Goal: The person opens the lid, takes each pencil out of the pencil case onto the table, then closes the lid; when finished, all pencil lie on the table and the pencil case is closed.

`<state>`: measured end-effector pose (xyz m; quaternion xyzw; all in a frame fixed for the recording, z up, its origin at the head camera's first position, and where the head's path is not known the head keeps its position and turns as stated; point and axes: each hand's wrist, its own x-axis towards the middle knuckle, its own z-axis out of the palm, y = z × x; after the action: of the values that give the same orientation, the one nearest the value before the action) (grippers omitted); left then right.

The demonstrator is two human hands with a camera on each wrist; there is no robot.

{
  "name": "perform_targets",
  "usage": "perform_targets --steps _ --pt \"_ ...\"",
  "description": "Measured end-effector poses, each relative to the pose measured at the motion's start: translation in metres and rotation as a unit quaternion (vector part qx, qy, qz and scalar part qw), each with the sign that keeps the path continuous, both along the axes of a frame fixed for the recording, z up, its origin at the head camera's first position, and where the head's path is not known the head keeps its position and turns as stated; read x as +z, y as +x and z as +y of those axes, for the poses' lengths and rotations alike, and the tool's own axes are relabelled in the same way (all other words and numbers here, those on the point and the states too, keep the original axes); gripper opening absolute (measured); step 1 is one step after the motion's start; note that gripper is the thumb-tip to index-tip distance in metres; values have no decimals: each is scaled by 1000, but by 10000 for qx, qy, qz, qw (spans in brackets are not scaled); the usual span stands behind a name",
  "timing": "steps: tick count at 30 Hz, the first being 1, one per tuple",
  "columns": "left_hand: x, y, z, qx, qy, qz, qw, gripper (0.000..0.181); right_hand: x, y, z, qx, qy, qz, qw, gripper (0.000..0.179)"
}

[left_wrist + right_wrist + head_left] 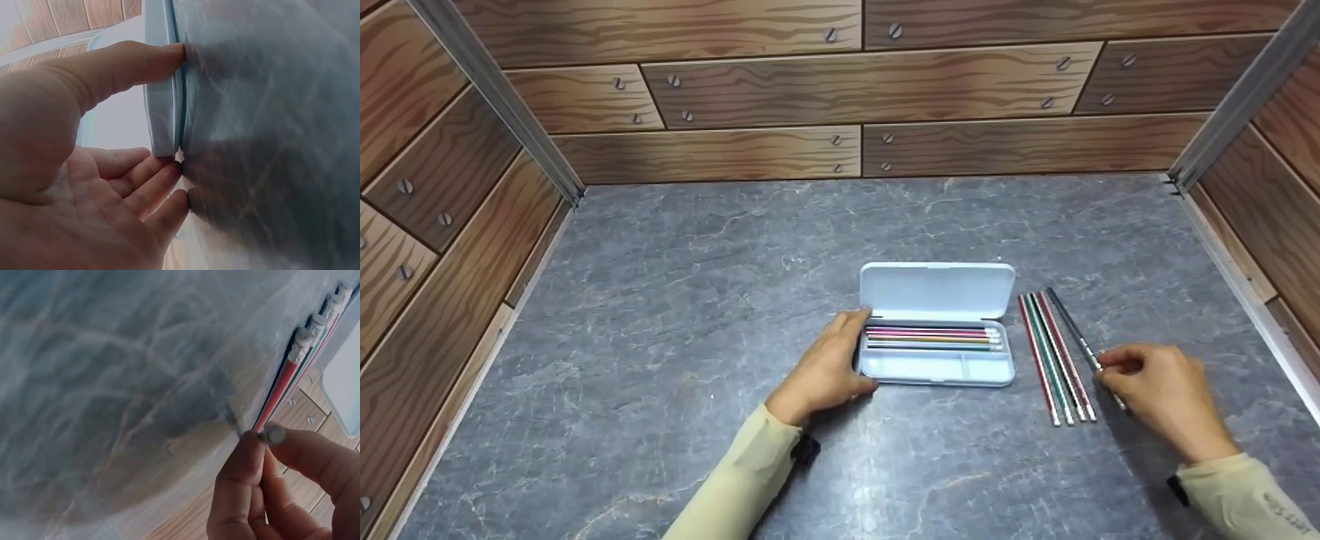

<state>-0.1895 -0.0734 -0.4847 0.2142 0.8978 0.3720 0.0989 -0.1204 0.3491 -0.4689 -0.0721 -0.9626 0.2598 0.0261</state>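
Observation:
A light blue pencil case [911, 367] lies on the table with its lid [937, 289] raised at the back. Several pencils [930, 337] lie side by side in its rear compartment, eraser ends to the right. My left hand [829, 364] holds the case's left end, thumb at the front corner and fingers toward the back; in the left wrist view the thumb [152, 63] presses the case's side [162, 121]. My right hand [1166, 386] pinches a dark pencil [1069, 319] near its eraser end. In the right wrist view that pencil's round end [274, 434] shows between thumb and fingers.
Right of the case, several red, green and black pencils [1046, 352] lie in a row on the grey marbled table [697, 262], left of the pinched pencil. The case's front section [986, 367] has a divider. Wood-patterned walls [750, 82] enclose the back and both sides.

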Motion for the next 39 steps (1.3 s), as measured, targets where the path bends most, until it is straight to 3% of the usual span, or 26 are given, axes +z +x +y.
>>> perform_targets --steps 12,26,32,39 --pt "-1 0 -1 -54 -7 35 10000 107 -3 -1 -2 81 -75 -398 9991 26" --pt "-1 0 -1 -41 13 54 10000 108 -3 -1 -2 226 14 -413 9989 25" --pt "-1 0 -1 -35 12 48 10000 108 4 -5 -4 159 -147 -233 9995 27" --pt "-1 0 0 6 -4 33 10000 108 13 -17 -25 359 -159 500 9980 32"
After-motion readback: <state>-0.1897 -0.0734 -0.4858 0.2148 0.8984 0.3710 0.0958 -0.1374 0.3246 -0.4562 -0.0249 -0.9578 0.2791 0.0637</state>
